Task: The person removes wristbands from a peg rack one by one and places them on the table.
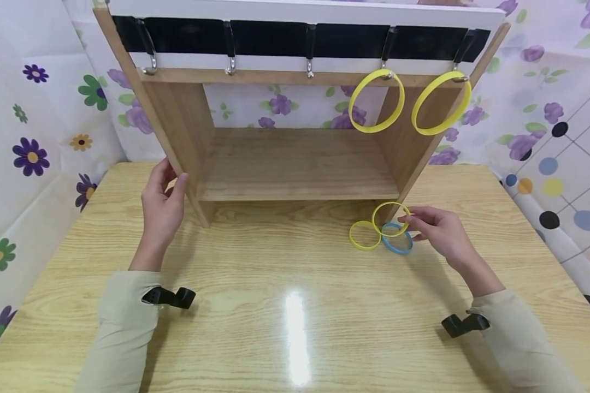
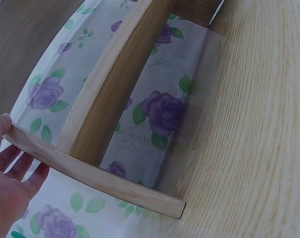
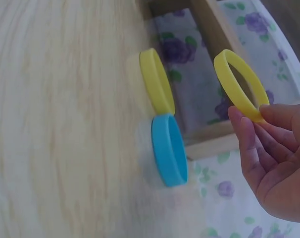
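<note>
1 flat-banded yellow ring (image 3: pixel 232 89) in right grip (image 3: pixel 279 166)

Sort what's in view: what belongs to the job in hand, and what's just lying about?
Likely part of the job:
yellow ring, pinched by the right hand
loose yellow ring, blue ring
two hung yellow rings
hooked wooden rack, gripped by the left hand

Just surroundings:
flowered wall covering
dotted covering
black wrist devices

Right grip (image 3: pixel 276 161) cropped by right-wrist view's edge.
</note>
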